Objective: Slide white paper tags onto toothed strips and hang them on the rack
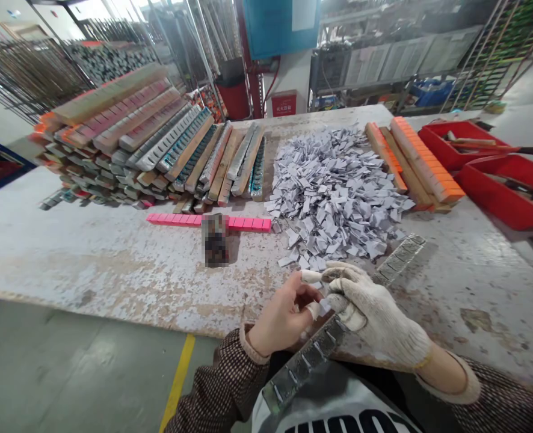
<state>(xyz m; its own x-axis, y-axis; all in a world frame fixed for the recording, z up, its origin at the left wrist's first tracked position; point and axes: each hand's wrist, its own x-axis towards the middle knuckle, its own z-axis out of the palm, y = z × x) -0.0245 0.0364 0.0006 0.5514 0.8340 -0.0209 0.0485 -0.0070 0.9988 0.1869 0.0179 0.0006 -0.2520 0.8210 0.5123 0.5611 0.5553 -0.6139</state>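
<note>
A long dark notched bar point(309, 359) slants from my lap up under my hands at the table's front edge, with small pale pieces in several slots. My left hand point(287, 313), bare with white wraps on the fingertips, pinches a small white piece point(325, 306) above the bar. My right hand point(372, 310), in a white knit glove, closes round the bar near the same piece. Beyond the right hand, a grey segmented bar point(400, 258) lies on the table. Just past both hands spreads a large heap of small white pieces point(334, 198).
Stacked notched bars point(126, 138) fill the back left. A pink bar point(251, 224) lies mid-table beside a pixelated object point(216, 240). Orange-topped bars point(424, 159) and red bins point(510, 186) stand at the right. The table's front edge point(126, 317) runs near my body.
</note>
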